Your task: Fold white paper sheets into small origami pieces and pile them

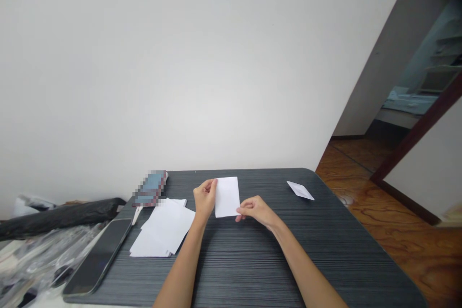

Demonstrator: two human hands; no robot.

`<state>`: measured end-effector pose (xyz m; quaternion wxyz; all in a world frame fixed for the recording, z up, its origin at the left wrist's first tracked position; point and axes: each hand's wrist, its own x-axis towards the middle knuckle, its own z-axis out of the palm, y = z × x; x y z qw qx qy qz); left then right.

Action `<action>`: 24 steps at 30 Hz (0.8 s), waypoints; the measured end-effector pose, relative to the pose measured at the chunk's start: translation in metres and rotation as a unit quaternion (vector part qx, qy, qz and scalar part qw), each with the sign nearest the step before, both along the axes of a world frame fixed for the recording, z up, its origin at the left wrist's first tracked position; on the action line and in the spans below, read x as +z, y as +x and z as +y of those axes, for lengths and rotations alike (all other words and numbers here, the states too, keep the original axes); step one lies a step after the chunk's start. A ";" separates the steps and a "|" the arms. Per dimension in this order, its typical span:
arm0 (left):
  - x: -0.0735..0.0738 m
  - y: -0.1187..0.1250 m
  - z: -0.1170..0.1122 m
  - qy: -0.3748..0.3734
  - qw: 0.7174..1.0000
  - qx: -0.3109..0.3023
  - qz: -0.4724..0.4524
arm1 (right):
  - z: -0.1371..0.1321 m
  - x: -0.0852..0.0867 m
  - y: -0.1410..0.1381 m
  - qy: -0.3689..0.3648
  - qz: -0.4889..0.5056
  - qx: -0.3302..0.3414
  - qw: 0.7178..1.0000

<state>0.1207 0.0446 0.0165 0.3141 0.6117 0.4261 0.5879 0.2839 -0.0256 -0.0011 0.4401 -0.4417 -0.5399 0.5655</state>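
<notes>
I hold a white folded sheet of paper (227, 196) upright a little above the dark striped table (260, 260). My left hand (204, 198) pinches its upper left edge. My right hand (255, 211) pinches its lower right corner. Both hands are closed on the paper. To the left of my left forearm lies a loose stack of white paper sheets (162, 228) flat on the table.
A small folded white paper piece (300, 190) lies near the table's far right edge. A dark phone (98, 256) rests at the left edge, with a blurred small box (150, 188) behind it. Plastic wrap and a dark roll (57, 216) lie left of the table. Wooden floor at right.
</notes>
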 end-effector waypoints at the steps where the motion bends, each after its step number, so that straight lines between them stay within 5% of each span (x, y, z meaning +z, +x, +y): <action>1: 0.001 -0.003 0.002 -0.001 1.000 0.015 -0.009 | 0.000 0.000 0.001 0.000 -0.008 0.009 1.000; 7: 0.002 -0.008 0.006 -0.004 0.997 0.067 -0.043 | 0.004 -0.002 0.011 -0.001 0.052 -0.053 0.997; 19: -0.007 0.019 -0.008 -0.115 0.971 -0.211 -0.020 | 0.010 -0.004 0.016 0.055 0.072 -0.203 0.975; 24: -0.004 0.016 -0.010 -0.111 0.962 -0.250 0.018 | 0.011 -0.002 0.019 0.051 0.081 -0.210 0.973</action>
